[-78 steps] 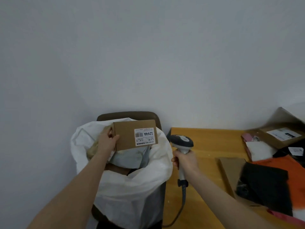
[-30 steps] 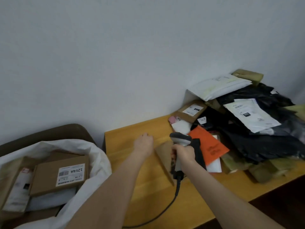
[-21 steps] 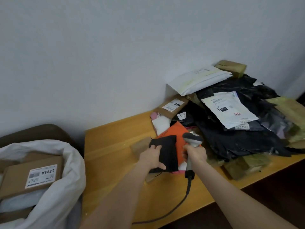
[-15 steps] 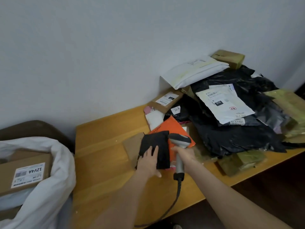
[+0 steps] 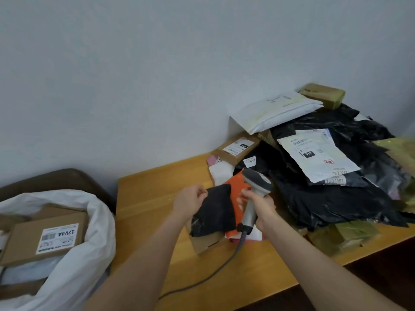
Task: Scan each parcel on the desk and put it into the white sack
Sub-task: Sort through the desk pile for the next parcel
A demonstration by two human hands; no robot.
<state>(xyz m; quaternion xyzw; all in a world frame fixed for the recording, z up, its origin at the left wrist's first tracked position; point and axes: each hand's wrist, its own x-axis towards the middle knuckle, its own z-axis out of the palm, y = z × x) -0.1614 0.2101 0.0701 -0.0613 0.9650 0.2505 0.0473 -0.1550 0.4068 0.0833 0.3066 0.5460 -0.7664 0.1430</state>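
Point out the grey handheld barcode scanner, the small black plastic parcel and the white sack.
Grey handheld barcode scanner (image 5: 256, 181), head view, its head.
Small black plastic parcel (image 5: 213, 212), head view, its middle.
White sack (image 5: 101, 223), head view, right rim.

wooden desk (image 5: 146, 198): parcel heap (image 5: 336, 198) on right half, flat cardboard piece (image 5: 206, 243) mid-desk, scanner cable (image 5: 215, 273) across front.
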